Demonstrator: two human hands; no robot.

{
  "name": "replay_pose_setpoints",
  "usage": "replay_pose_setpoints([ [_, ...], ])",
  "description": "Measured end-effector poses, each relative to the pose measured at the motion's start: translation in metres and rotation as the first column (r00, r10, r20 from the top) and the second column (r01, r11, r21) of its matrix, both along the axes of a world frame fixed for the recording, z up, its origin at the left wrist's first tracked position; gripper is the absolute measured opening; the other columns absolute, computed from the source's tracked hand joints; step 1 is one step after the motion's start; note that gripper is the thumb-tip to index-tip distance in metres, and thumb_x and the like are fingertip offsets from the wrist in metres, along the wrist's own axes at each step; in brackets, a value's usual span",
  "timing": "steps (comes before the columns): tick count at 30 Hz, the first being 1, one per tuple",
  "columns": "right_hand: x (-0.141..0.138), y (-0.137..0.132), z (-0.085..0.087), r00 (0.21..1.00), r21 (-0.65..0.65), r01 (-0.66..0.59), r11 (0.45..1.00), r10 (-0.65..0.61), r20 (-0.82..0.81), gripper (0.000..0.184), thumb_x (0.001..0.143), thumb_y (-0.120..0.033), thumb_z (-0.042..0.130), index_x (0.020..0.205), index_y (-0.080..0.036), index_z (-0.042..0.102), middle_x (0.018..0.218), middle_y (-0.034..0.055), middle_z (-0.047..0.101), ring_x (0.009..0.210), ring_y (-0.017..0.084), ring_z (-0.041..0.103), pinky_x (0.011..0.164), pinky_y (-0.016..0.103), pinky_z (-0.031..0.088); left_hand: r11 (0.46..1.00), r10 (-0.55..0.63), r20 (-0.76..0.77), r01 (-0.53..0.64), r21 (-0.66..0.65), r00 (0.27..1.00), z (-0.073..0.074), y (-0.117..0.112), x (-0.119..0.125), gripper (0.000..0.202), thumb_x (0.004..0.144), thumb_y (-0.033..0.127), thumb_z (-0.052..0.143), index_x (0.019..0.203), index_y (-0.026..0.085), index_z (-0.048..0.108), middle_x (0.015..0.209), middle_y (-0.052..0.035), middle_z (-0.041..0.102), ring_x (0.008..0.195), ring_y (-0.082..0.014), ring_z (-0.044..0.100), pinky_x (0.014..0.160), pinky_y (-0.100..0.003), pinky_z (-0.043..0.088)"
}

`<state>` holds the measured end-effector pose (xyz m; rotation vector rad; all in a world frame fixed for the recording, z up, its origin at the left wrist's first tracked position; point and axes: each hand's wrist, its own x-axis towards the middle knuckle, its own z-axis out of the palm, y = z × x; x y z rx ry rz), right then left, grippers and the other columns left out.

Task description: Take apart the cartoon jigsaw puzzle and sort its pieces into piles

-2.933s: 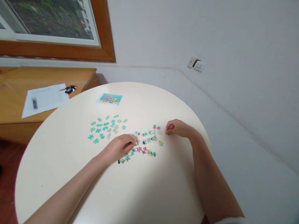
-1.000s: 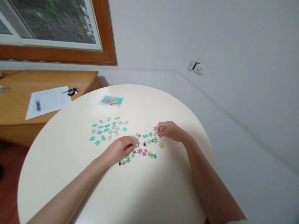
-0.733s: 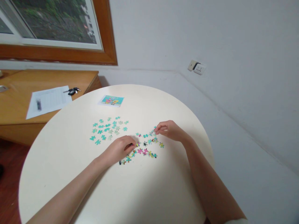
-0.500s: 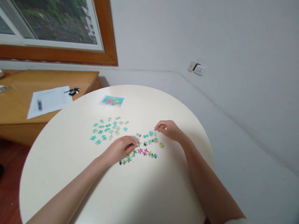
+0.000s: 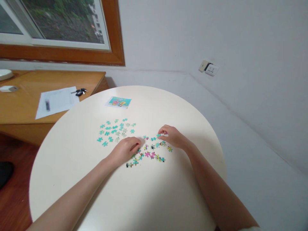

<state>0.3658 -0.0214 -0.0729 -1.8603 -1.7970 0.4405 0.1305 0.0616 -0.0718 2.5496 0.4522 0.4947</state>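
Note:
A round cream table (image 5: 72,179) carries scattered jigsaw pieces. A cluster of teal pieces (image 5: 115,131) lies left of centre; a mixed pink, yellow and teal cluster (image 5: 151,153) lies between my hands. My left hand (image 5: 126,149) rests curled on the table at the left edge of the mixed cluster, fingertips on a piece. My right hand (image 5: 172,136) is at the cluster's upper right, thumb and fingers pinched on a teal piece (image 5: 159,135). A small reference picture card (image 5: 118,102) lies further back.
A wooden desk (image 5: 21,106) at the left holds a sheet of paper (image 5: 56,101), keys (image 5: 80,92) and a white dish at its far edge. A wood-framed window is above it. White wall with a socket (image 5: 209,68) runs close along the table's right.
My right hand slid left from the table's right side into the mixed cluster and pinched a piece there. My left hand has stayed put. The camera has shifted slightly.

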Motion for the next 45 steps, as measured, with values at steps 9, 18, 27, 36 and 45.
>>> replay_pose_setpoints([
  [9, -0.001, -0.003, 0.002, 0.976, -0.092, 0.021, 0.996, -0.04, -0.216, 0.005, 0.068, -0.02, 0.06, 0.07, -0.016, 0.057, 0.06, -0.0023, 0.055, 0.059, 0.011, 0.053, 0.058, 0.022, 0.041, 0.99, 0.142, 0.088, -0.141, -0.008, 0.986, 0.004, -0.002, -0.002, 0.016, 0.083, 0.019, 0.046, 0.077, 0.016, 0.06, 0.071, -0.0023, 0.065, 0.065, -0.0133, 0.057, 0.063, -0.024, 0.043],
  [18, -0.006, -0.001, 0.005, 0.974, -0.102, 0.038, 0.994, -0.059, -0.217, 0.006, 0.068, -0.021, 0.059, 0.069, -0.015, 0.058, 0.058, -0.0019, 0.055, 0.057, 0.011, 0.052, 0.056, 0.021, 0.041, 0.984, 0.157, 0.091, -0.148, -0.101, 0.983, 0.004, -0.005, -0.001, 0.011, 0.082, 0.02, 0.051, 0.081, 0.017, 0.061, 0.073, -0.0007, 0.067, 0.062, -0.0113, 0.059, 0.059, -0.021, 0.044],
  [27, -0.007, -0.001, 0.007, 0.98, -0.07, 0.06, 0.996, -0.072, -0.184, 0.006, 0.071, -0.02, 0.055, 0.072, -0.016, 0.06, 0.061, -0.0006, 0.06, 0.061, 0.012, 0.055, 0.059, 0.022, 0.041, 0.999, -0.013, 0.097, 0.018, -0.051, 0.995, -0.006, -0.002, 0.002, 0.015, 0.086, 0.021, 0.044, 0.087, 0.019, 0.059, 0.094, -0.0027, 0.068, 0.089, -0.0143, 0.062, 0.096, -0.035, 0.042],
  [36, -0.008, -0.001, 0.008, 0.97, -0.001, 0.123, 0.992, -0.12, -0.212, 0.007, 0.073, -0.024, 0.055, 0.071, -0.017, 0.057, 0.066, 0.0003, 0.061, 0.063, 0.012, 0.056, 0.062, 0.023, 0.042, 0.995, -0.103, 0.011, 0.103, 0.0, 0.995, 0.0, -0.002, 0.003, 0.018, 0.085, 0.014, 0.039, 0.082, 0.019, 0.057, 0.095, -0.0018, 0.067, 0.09, -0.0128, 0.061, 0.107, -0.043, 0.028],
  [45, -0.003, 0.001, 0.0, 0.923, -0.037, 0.091, 0.995, -0.098, -0.372, 0.007, 0.073, -0.026, 0.052, 0.075, -0.019, 0.053, 0.063, -0.0015, 0.056, 0.055, 0.012, 0.056, 0.053, 0.022, 0.042, 0.996, 0.092, 0.125, -0.09, -0.024, 0.988, 0.003, -0.001, -0.001, 0.019, 0.083, 0.018, 0.04, 0.086, 0.018, 0.058, 0.091, -0.0036, 0.066, 0.091, -0.0163, 0.059, 0.102, -0.043, 0.031],
])
